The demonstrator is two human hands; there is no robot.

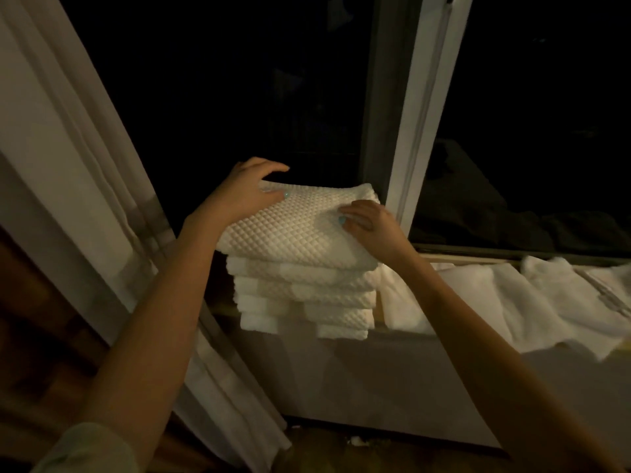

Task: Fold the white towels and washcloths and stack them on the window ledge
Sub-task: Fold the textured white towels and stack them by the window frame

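Observation:
A stack of several folded white waffle-weave towels (304,291) stands on the window ledge (478,259). The top folded towel (300,227) lies flat on the stack. My left hand (246,192) rests on its far left corner, with the fingers arched over the back edge and the thumb on top. My right hand (367,221) presses on the towel's right side with bent fingers; whether it pinches the cloth is unclear.
Unfolded white towels (512,302) lie spread along the ledge to the right of the stack and hang over its front. A pale curtain (68,148) hangs at the left. A white window frame post (420,107) rises just behind the stack. The glass is dark.

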